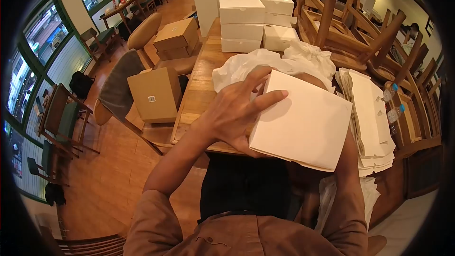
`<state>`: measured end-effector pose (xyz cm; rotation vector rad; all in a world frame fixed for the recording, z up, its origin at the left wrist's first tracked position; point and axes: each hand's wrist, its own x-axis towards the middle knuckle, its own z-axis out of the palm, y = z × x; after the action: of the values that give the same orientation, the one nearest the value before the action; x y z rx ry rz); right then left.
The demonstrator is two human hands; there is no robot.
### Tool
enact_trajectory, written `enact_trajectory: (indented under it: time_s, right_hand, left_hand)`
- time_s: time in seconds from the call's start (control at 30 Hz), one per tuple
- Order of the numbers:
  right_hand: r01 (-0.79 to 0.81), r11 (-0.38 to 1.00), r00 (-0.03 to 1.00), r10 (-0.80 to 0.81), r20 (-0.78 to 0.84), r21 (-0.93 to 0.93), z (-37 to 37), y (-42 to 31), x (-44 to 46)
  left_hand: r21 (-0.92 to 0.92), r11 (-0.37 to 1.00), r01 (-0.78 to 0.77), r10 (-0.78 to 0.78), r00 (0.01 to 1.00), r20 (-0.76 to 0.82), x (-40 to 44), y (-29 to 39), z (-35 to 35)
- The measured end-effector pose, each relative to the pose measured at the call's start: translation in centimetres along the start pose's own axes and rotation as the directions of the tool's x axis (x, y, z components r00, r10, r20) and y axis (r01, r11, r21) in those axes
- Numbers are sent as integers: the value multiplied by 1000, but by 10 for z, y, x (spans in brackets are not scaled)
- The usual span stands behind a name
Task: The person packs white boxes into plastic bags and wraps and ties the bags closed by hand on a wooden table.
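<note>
A white cardboard box [303,121] is held up over the near edge of the wooden table [201,85], tilted toward me. My left hand [237,111] grips its left side, with fingers over the upper corner and face and the thumb low at the edge. My right hand [313,79] is mostly hidden behind the box; a strip of skin shows past its top edge, and the forearm rises on the right. Just beyond lies a crumpled white plastic bag [246,64]. To the right is a stack of flat white box blanks [369,114].
White boxes [241,12] are stacked at the table's far end. Brown cartons [154,95] sit on chairs [118,78] to the left. Upturned wooden chairs [369,42] and plastic bottles [395,113] stand at the right. Another plastic bag [327,199] hangs low by my right arm.
</note>
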<state>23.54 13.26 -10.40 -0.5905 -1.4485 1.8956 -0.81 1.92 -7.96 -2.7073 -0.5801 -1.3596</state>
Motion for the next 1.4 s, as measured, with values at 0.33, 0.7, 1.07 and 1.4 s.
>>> enact_trajectory:
  time_s: [0.33, 0.7, 1.07, 1.4]
  right_hand:
    - [-5, 946, 997, -20, 74, 323, -12, 4, -46]
    - [52, 999, 998, -52, 32, 14, -22, 11, -78]
    - [13, 991, 965, 23, -261, 135, -50, 43, -94]
    - [172, 962, 881, -53, -470, 214, -26, 24, -100]
  left_hand:
    - [195, 978, 77, -100, 989, 111, -10, 3, -2]
    - [108, 957, 271, -256, 957, -136, -57, 7, 34]
    - [64, 757, 650, -585, 719, -374, -59, -2, 71]
    - [-149, 818, 556, -573, 763, -300, -50, -13, 53]
